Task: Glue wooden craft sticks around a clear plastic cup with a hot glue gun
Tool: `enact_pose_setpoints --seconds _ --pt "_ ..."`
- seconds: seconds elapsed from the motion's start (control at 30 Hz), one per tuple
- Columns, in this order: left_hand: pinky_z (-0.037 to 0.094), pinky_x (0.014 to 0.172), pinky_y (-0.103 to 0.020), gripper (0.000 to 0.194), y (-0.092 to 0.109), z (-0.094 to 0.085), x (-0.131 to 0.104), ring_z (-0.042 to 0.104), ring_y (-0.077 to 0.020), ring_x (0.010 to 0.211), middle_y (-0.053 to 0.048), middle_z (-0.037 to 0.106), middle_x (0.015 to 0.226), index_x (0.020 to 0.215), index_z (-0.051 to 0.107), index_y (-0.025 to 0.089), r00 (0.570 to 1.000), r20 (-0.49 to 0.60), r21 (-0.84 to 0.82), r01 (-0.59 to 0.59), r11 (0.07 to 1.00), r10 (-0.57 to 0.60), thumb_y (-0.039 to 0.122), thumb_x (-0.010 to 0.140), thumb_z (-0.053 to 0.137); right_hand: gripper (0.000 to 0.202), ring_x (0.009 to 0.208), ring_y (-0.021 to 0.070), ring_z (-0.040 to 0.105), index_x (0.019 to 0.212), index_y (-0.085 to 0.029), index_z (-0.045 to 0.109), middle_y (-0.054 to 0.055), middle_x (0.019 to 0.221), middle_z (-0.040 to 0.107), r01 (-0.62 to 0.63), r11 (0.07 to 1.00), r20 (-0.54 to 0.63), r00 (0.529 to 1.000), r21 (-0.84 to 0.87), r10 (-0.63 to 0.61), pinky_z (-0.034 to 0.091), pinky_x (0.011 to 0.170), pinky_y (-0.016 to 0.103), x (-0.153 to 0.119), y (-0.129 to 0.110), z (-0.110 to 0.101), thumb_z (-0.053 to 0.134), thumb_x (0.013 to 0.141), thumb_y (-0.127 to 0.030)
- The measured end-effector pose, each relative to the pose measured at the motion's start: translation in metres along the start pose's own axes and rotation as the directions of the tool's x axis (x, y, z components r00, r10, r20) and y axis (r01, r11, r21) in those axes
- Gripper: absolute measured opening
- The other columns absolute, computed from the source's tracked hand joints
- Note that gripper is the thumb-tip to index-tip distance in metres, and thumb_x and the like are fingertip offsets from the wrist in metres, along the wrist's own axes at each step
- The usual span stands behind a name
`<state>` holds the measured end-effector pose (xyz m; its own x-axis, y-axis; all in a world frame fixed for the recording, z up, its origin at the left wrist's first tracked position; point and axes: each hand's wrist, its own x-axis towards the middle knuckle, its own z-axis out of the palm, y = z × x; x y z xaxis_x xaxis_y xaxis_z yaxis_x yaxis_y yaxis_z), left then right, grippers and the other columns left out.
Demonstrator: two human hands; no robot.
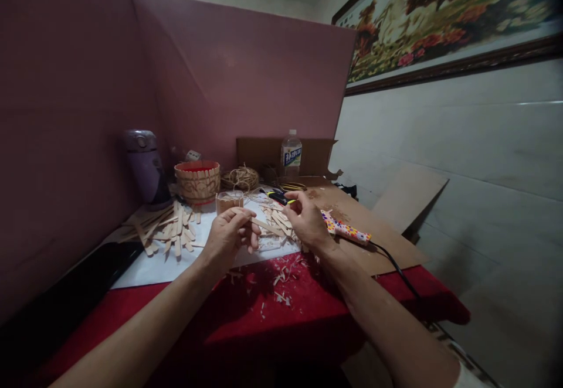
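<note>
My left hand (231, 231) pinches a flat wooden stick (266, 225) that points to the right. My right hand (305, 215) is raised beside a pair of black and yellow pliers (278, 197); its thumb and forefinger are bent toward each other, and whether they touch the tool or hold anything is unclear. Below and between the hands lie short stick pieces (279, 219). Just behind my left hand stands a small clear container with wooden pieces around it (229, 200). A flower-patterned glue gun (352, 232) with a black cord rests right of my right hand.
Loose sticks (178, 227) lie on white paper (147, 271) at the left. Behind are a purple flask (147, 168), a stick-covered basket (197, 181), twine (241, 178) and a plastic bottle (292, 153). Shavings (282, 297) litter the red cloth (246, 317); cardboard (387, 244) lies right.
</note>
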<state>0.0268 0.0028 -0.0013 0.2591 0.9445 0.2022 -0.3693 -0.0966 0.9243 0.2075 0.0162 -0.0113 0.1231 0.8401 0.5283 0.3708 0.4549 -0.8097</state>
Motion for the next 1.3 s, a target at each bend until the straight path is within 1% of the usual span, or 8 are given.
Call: enact_pose_setpoints --seconds 0.1,0.23,0.37,0.57,0.8,0.93,1.1,1.3 --pt "0.04 0.031 -0.021 0.026 -0.003 -0.001 0.0 0.054 -0.0133 0.034 -0.002 0.066 0.054 0.08 0.054 0.015 0.999 0.039 0.029 -0.037 0.999 0.036 0.034 0.07 0.069 0.016 0.078 0.0165 0.054 0.089 -0.021 0.065 0.003 0.088 0.063 0.043 0.999 0.098 0.994 0.012 -0.044 0.042 0.072 0.028 -0.003 -0.003 0.001 0.065 0.077 -0.031" --pt "0.042 0.032 -0.021 0.026 -0.007 -0.002 -0.001 0.055 -0.0126 0.035 -0.001 0.067 0.059 0.08 0.052 0.016 0.989 0.073 0.088 -0.131 0.987 0.125 0.036 0.076 0.067 0.017 0.06 0.0127 0.048 0.074 -0.019 0.067 -0.001 0.064 0.059 0.161 0.987 0.372 0.915 0.015 -0.156 0.037 0.058 0.025 -0.011 -0.01 0.003 0.071 0.074 -0.035" --pt "0.042 0.032 -0.021 0.028 -0.006 -0.001 -0.002 0.055 -0.0119 0.036 0.0 0.065 0.059 0.075 0.05 0.016 0.987 0.068 0.154 -0.158 0.975 0.149 0.037 0.075 0.069 0.015 0.052 0.0106 0.046 0.072 -0.018 0.068 0.0 0.059 0.062 0.232 0.972 0.451 0.87 -0.02 -0.199 0.033 0.054 0.024 -0.016 -0.014 0.002 0.064 0.082 -0.029" --pt "0.041 0.03 -0.021 0.035 -0.005 0.0 -0.002 0.055 -0.0119 0.034 -0.001 0.064 0.058 0.072 0.053 0.015 0.99 0.088 0.134 -0.121 0.984 0.11 0.046 0.074 0.069 0.03 0.041 0.0076 0.042 0.071 -0.016 0.066 0.001 0.053 0.063 0.0 0.995 0.572 0.818 0.102 -0.059 0.027 0.043 0.022 -0.015 -0.015 0.002 0.059 0.083 -0.042" --pt "0.04 0.029 -0.023 0.038 -0.001 -0.002 0.001 0.055 -0.0157 0.033 -0.003 0.063 0.052 0.077 0.055 0.013 0.999 0.026 -0.025 -0.042 0.999 0.042 0.051 0.077 0.059 0.033 0.03 0.0086 0.044 0.068 -0.014 0.064 -0.01 0.033 0.039 -0.293 0.915 0.672 0.74 0.278 0.033 0.027 0.035 0.02 -0.012 -0.014 0.001 0.064 0.072 -0.047" --pt "0.039 0.028 -0.021 0.037 -0.001 -0.003 0.002 0.054 -0.0143 0.032 -0.003 0.065 0.053 0.074 0.055 0.014 0.999 0.012 0.02 -0.044 0.999 0.044 0.047 0.07 0.069 0.031 0.028 0.0071 0.04 0.062 -0.014 0.066 -0.007 0.033 0.045 -0.28 0.928 0.582 0.808 0.247 0.089 0.026 0.034 0.02 -0.01 -0.015 0.0 0.069 0.068 -0.043" --pt "0.037 0.027 -0.019 0.037 -0.005 -0.003 0.001 0.054 -0.0128 0.031 -0.002 0.066 0.053 0.069 0.053 0.014 1.0 0.005 0.086 -0.027 0.996 0.026 0.043 0.065 0.076 0.038 0.033 0.0036 0.031 0.054 -0.017 0.054 -0.006 0.038 0.047 -0.249 0.914 0.309 0.94 0.32 0.148 0.018 0.035 0.019 -0.002 -0.009 -0.002 0.072 0.067 -0.048" --pt "0.036 0.027 -0.019 0.032 -0.008 -0.002 0.001 0.054 -0.014 0.03 -0.003 0.064 0.05 0.069 0.052 0.014 0.989 0.091 0.095 0.106 0.99 -0.115 0.036 0.064 0.075 0.041 0.032 0.0037 0.026 0.058 -0.018 0.053 -0.003 0.042 0.053 -0.24 0.892 0.127 0.97 0.382 0.207 0.014 0.034 0.021 0.001 -0.006 -0.004 0.069 0.068 -0.053"
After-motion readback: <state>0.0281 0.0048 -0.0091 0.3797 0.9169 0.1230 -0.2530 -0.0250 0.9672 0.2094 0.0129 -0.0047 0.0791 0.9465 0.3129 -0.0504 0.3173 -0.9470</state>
